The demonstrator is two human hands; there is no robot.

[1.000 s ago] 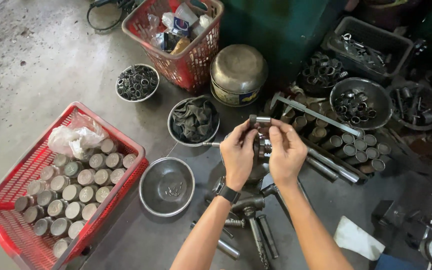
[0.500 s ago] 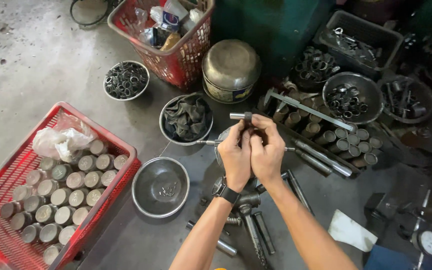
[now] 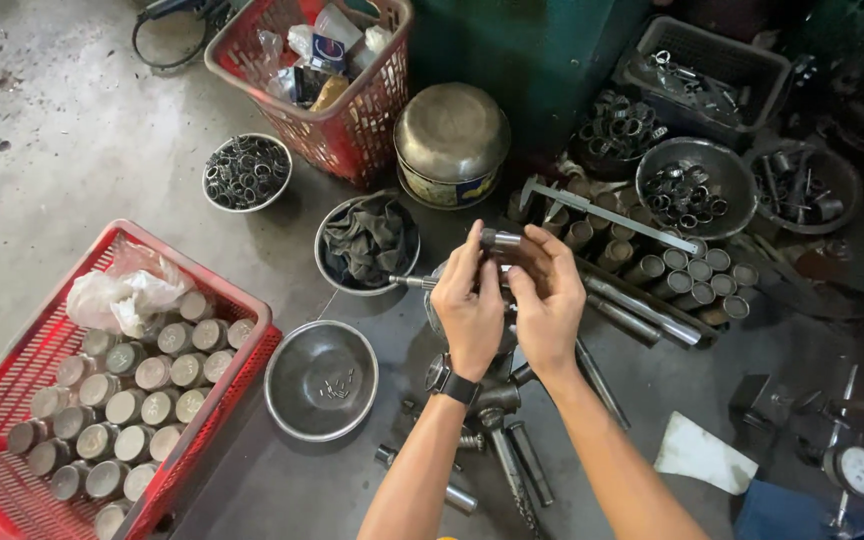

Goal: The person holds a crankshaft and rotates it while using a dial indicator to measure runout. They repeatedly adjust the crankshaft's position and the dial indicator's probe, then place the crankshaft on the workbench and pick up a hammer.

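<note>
Red crate (image 3: 237, 375), lower left: rows of upright metal cylinders (image 3: 127, 405), a crumpled plastic bag (image 3: 122, 295) at its far corner. Red basket (image 3: 357, 110), top centre: mixed packets. Domed metal pot (image 3: 452, 135) just beside the basket. Dark tray (image 3: 712, 60), top right: small parts. Caliper (image 3: 602, 210) laid across a bank of steel sleeves (image 3: 697, 275), right of centre. Bowl of dark rags (image 3: 367, 240); bowl of rings (image 3: 245, 172); bowl of ring parts (image 3: 697, 185); steel bowl (image 3: 320, 380), near the crate, with a few tiny pins. White cloth (image 3: 704, 455) and dial gauge (image 3: 857, 470), lower right. Left hand (image 3: 470, 310), watch at the wrist, and right hand (image 3: 549, 300): raised together mid-frame, fingertips of both pinching one short metal cylinder (image 3: 500, 240) above a dark fixture and loose bolts (image 3: 512, 450). Risk, as judged: the hold is by fingertips only, so a slip would likely drop the cylinder among the bolts and rods below, or let it roll under the sleeves; an oily surface would make this likelier. Obstructions: rag bowl and a thin rod (image 3: 412, 283) close on the left, sleeves close on the right, leaving little free floor beneath the hands.
</note>
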